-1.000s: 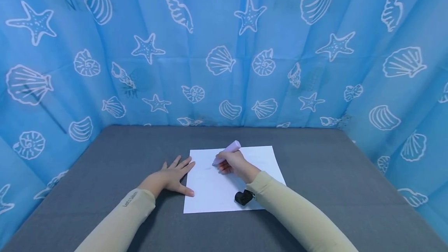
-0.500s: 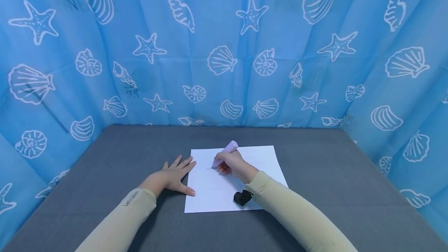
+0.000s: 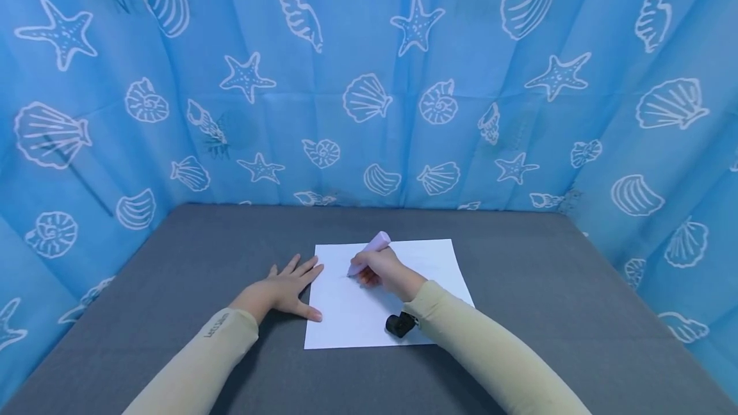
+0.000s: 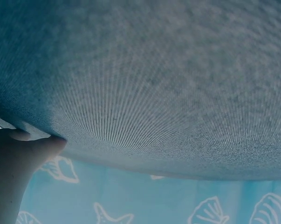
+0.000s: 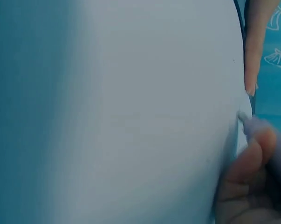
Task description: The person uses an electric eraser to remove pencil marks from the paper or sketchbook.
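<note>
A sheet of white paper (image 3: 340,325) lies on the dark grey table. My right hand (image 3: 383,271) pinches a thick lavender marker (image 3: 378,242), tilted with its tip down at the upper left part of the sheet. A faint short mark shows by the tip. From the right wrist view, the curled fingers (image 5: 245,168) grip the marker close behind its narrow tip. My left hand (image 3: 282,290) rests flat with spread fingers, its fingertips and thumb on the paper's left edge. Only part of that hand shows in the left wrist view, against the cloth.
A black wrist camera (image 3: 400,325) under the right forearm hangs over the paper's lower part. The grey table (image 3: 519,274) reaches out on both sides of the sheet. A blue curtain (image 3: 369,139) with shells and starfish encloses the back and sides.
The marker's tip has shifted slightly left and toward me on the paper, my right hand with it. My left hand keeps its place on the sheet's edge.
</note>
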Tool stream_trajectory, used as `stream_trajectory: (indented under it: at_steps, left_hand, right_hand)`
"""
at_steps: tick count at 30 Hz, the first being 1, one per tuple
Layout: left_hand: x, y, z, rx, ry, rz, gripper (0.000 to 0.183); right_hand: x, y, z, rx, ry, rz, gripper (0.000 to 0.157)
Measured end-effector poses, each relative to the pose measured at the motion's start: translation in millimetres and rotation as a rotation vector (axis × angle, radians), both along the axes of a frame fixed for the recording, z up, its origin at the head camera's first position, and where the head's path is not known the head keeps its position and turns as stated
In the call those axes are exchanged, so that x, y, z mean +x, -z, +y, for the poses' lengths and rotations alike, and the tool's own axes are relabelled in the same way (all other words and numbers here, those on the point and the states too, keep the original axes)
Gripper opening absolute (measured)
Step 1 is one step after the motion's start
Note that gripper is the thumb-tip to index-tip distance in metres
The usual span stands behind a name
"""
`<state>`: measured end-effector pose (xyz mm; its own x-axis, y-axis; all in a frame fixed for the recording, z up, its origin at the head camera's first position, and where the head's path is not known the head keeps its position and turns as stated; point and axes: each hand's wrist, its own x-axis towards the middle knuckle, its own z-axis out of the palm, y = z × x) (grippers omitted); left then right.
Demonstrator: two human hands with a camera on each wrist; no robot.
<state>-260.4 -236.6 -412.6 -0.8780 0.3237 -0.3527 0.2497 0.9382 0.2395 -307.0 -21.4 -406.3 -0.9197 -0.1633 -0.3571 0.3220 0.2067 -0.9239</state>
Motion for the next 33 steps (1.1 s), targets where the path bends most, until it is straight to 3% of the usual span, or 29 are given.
stream_trajectory:
  at_steps: [10,24,33]
  left_hand:
    - [1.0,0.3,-0.2,0.013,0.011,-0.005,0.110]
    - [-0.2,3.7,-0.4,0.010,0.004,0.004,0.111]
    - [-0.8,2.0,1.4,0.000,0.001,0.000,0.111]
  right_hand:
    - [-1.8,1.5,3.9,-0.023,-0.043,-0.030,0.022]
    - [-2.7,3.8,2.4,-0.057,0.029,-0.029,0.020]
    - [-1.0,1.3,0.8,-0.022,0.013,-0.018,0.021]
